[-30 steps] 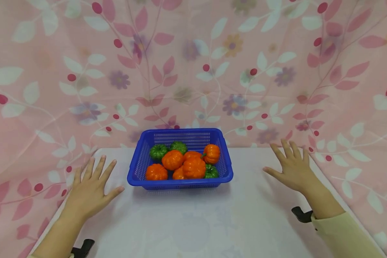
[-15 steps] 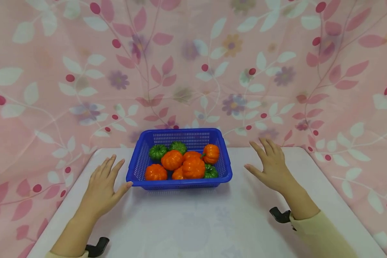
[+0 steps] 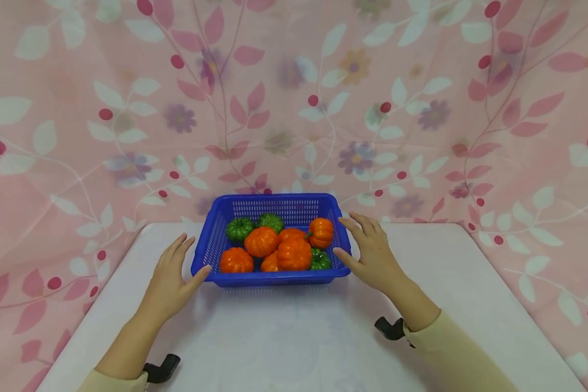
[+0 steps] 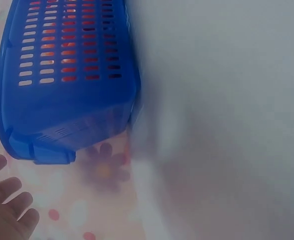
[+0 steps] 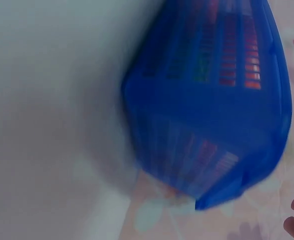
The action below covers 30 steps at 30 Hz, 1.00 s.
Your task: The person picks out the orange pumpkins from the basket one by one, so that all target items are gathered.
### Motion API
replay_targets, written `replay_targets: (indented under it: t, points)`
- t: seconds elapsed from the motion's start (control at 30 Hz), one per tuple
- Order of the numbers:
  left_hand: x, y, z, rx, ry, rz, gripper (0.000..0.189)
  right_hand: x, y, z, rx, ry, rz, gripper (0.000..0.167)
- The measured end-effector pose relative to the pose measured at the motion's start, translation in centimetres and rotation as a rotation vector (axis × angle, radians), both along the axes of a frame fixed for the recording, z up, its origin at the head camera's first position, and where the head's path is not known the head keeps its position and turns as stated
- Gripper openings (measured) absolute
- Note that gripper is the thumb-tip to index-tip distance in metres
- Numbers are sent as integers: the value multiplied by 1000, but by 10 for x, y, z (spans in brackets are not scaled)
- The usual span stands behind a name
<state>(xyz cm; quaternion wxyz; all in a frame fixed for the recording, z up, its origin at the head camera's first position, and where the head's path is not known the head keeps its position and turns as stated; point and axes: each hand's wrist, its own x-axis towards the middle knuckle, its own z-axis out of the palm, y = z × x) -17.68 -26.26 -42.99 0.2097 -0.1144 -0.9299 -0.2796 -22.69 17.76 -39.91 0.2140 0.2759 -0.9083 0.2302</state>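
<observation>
A blue plastic basket with slotted walls stands at the back middle of the table. Inside lie several orange pumpkins and a few green ones, such as the green pumpkin at the back left. My left hand is beside the basket's left end, fingers extended and thumb tip at the front left corner. At the other end my right hand has its fingers spread, fingertips overlapping the right rim in the head view. Neither hand holds anything. Both wrist views show the basket's side walls, with fingertips near its ends.
The table has a white cover. A pink floral cloth hangs behind it and along both sides. On each wrist sits a black camera mount, below the sleeve cuffs.
Both hands have moved inward toward the basket, the right one farther, from the table's right side to the basket's right rim. The basket and pumpkins have stayed in place.
</observation>
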Motion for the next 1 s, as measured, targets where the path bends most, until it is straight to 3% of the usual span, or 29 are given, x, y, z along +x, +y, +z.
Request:
replay_targets:
  t: [0.23,0.4,0.73,1.0]
  points:
    - [-6,2,-1,139,-185,-13,84,-2,-32,-2,-101,-126,42,63]
    - [-9,3,-4,184,-306,-18,91,-5,-50,-2,-142,-218,59,66]
    - [-13,2,-10,173,-341,-27,94,-15,-77,0,-112,-412,23,72]
    - [-11,-1,-12,173,-355,-23,95,-21,-90,0,-103,-505,27,76]
